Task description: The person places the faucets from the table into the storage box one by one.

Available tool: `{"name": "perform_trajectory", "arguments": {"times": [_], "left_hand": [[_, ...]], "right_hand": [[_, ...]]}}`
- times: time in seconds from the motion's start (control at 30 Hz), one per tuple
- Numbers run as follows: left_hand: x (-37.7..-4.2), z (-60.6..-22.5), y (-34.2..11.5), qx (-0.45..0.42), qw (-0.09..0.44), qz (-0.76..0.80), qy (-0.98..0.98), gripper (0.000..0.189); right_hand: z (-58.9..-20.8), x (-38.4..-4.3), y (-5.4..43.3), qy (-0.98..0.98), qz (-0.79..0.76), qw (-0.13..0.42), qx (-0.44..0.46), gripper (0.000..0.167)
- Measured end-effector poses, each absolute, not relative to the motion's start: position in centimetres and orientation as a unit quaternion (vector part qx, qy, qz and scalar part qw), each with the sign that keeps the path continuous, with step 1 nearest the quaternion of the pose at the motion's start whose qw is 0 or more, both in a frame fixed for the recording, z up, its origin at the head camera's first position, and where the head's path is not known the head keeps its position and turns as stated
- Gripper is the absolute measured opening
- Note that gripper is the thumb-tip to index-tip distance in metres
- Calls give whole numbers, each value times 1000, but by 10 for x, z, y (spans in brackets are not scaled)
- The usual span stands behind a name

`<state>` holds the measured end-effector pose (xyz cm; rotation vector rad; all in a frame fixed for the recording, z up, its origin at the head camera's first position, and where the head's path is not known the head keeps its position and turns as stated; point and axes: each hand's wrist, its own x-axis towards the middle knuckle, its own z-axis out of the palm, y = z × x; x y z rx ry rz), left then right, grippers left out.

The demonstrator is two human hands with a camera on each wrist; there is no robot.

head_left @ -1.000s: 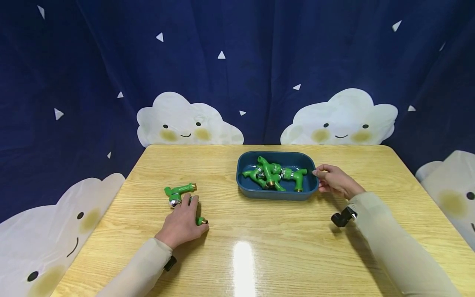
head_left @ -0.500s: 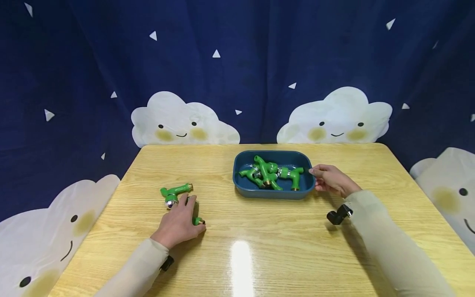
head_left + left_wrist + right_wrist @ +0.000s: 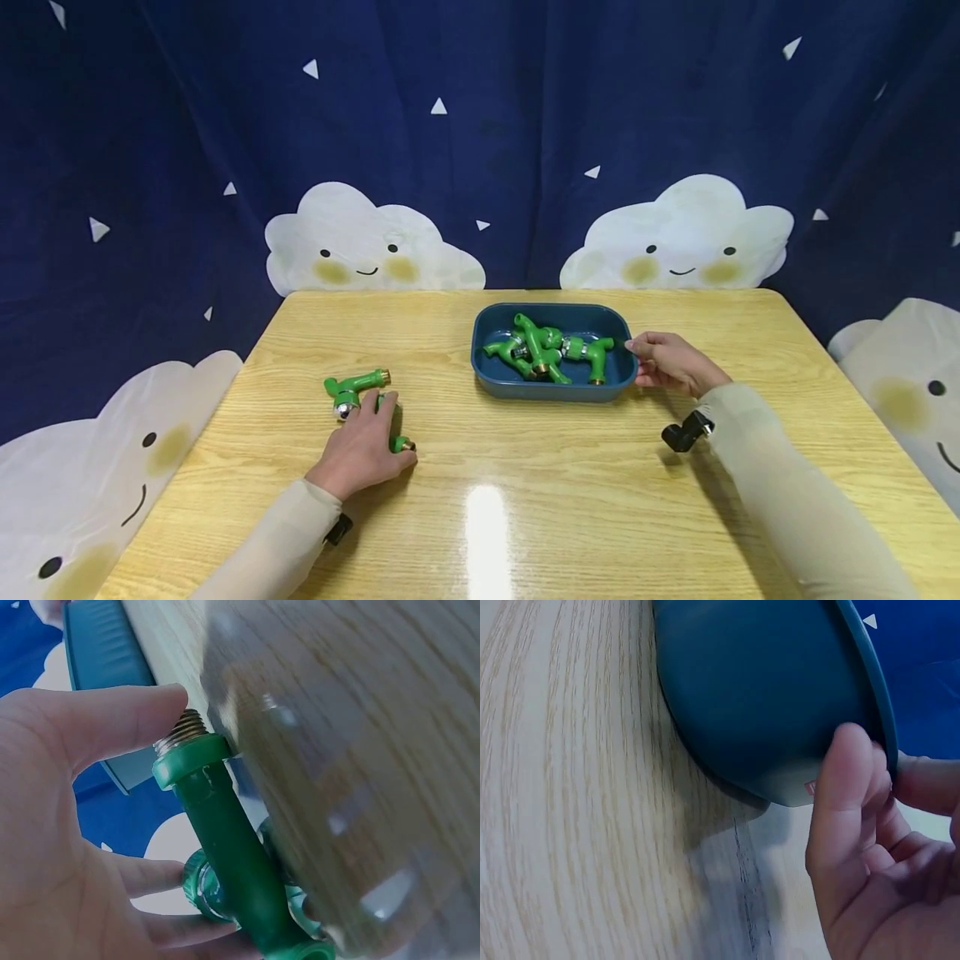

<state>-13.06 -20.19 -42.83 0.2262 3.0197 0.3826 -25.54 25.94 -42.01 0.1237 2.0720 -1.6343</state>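
Observation:
On the left of the table, my left hand (image 3: pixel 362 450) reaches over a green tap (image 3: pixel 400 445), which it mostly covers in the head view. In the left wrist view the thumb lies against the brass threaded end of that tap (image 3: pixel 232 855), and the fingers curl at its knob. Just beyond the hand lies a second green tap (image 3: pixel 363 383) with a chrome collar. At the right end of a dark blue plastic basin (image 3: pixel 551 390), my right hand (image 3: pixel 675 364) pinches the rim between thumb and fingers. Several green taps (image 3: pixel 534 343) lie piled inside the basin.
The wooden table (image 3: pixel 570 483) has a bright reflection near its front. Behind it hangs a navy curtain (image 3: pixel 510 125) with white clouds and triangles. A black wrist mount (image 3: pixel 686 431) sticks out below the right sleeve.
The head view has shifted slightly, so the scene sits a little further left. Both hands, the basin and the taps hold their places on the table.

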Motion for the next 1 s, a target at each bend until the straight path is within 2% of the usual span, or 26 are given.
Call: {"name": "perform_trajectory", "arguments": {"times": [1.0], "left_hand": [[-132,-421,-201,106,-3,133,985,92]], "right_hand": [[-410,-262,263,785,-556,270,32,28]]}}
